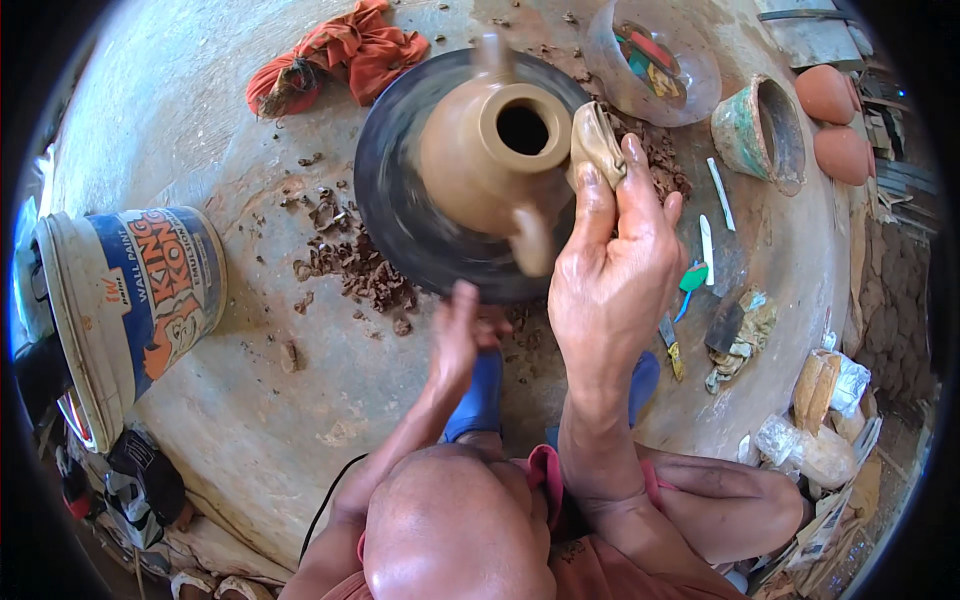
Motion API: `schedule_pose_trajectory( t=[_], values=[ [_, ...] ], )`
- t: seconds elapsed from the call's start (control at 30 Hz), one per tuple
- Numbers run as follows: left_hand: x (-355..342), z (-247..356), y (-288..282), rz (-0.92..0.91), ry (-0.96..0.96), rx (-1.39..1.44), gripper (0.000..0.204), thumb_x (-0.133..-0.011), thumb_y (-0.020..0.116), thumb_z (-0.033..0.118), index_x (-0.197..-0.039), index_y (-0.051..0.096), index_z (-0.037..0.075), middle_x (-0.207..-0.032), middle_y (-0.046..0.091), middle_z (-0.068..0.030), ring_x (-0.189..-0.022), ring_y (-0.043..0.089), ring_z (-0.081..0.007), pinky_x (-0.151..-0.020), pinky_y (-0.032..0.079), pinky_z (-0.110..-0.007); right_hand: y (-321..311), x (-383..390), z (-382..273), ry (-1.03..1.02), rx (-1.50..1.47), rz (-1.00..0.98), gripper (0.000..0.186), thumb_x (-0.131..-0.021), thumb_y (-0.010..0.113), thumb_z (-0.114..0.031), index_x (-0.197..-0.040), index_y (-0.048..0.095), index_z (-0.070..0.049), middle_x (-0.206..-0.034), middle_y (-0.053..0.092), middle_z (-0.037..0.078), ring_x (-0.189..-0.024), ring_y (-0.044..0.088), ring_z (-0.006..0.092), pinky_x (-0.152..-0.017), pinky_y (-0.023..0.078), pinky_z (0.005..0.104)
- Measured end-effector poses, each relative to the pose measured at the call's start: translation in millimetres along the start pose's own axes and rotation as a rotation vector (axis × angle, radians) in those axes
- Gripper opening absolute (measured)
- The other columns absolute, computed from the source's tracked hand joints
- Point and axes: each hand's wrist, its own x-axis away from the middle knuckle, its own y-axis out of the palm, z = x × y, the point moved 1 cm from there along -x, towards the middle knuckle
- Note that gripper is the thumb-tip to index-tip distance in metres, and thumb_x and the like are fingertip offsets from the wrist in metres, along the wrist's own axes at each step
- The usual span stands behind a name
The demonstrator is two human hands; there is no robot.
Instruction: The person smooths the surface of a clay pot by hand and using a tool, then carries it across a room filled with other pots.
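My right hand (612, 265) grips a wet, folded tan cloth (598, 140) close beside the neck of a light-brown clay pot (465, 160), which has a round open mouth and motion-blurred projections. The pot sits on a dark round wheel (395, 200), blurred as if turning. My left hand (462, 330) is at the wheel's near edge, slightly blurred, fingers apart, with nothing visible in it; whether it touches the wheel I cannot tell.
A large bucket (150, 300) stands left, red cloth (370, 55) behind. At right are a plastic bowl of tools (610, 90), a stained tub (738, 135), terracotta pots (835, 150), small tools (706, 250), a rag (740, 335) and packages (810, 445). Clay scraps (370, 280) surround the wheel.
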Motion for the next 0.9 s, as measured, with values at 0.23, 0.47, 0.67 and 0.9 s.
schedule_pose_trajectory(
  t=[0.23, 0.47, 0.67, 0.9],
  values=[
    [-28, 58, -44, 0.164, 0.288, 0.025, 0.065, -0.106, 0.059, 0.058, -0.146, 0.050, 0.007, -0.127, 0.070, -0.0136, -0.094, 0.075, -0.0222, -0.073, 0.058, -0.032, -10, 5, -1, 0.061, -0.025, -0.033, 0.030, -0.108, 0.061, -0.016, -0.131, 0.072, 0.000, -0.115, 0.080, 0.017, -0.111, 0.075, 0.0347, -0.125, 0.030, 0.0584],
    [-1, 3, -1, -0.039, -0.055, 0.008, 0.072, -0.107, 0.057, 0.059, -0.136, 0.056, -0.006, -0.114, 0.074, -0.0204, -0.093, 0.077, -0.0223, -0.073, 0.063, -0.035, -10, -5, 8, 0.071, -0.023, -0.005, 0.031, -0.108, 0.061, -0.018, -0.131, 0.071, 0.000, -0.112, 0.080, 0.016, -0.108, 0.076, 0.0348, -0.125, 0.029, 0.0570],
    [-13, 17, -26, 0.070, 0.099, 0.001, 0.088, -0.103, 0.064, 0.061, -0.159, 0.032, 0.001, -0.139, 0.062, -0.0206, -0.096, 0.076, -0.0272, -0.073, 0.059, -0.035, 2, -15, 1, -0.020, 0.092, 0.006, 0.026, -0.106, 0.064, -0.019, -0.123, 0.074, -0.003, -0.114, 0.078, 0.021, -0.110, 0.072, 0.0444, -0.121, 0.033, 0.0637],
    [-36, 21, -22, 0.244, 0.146, 0.004, 0.056, -0.109, 0.056, 0.057, -0.130, 0.059, 0.005, -0.102, 0.073, -0.0076, -0.080, 0.071, -0.0144, -0.066, 0.057, -0.028, -1, 2, -1, 0.031, -0.072, -0.002, 0.027, -0.106, 0.064, -0.015, -0.127, 0.073, -0.001, -0.109, 0.080, 0.018, -0.106, 0.076, 0.0386, -0.122, 0.034, 0.0601]
  ],
)
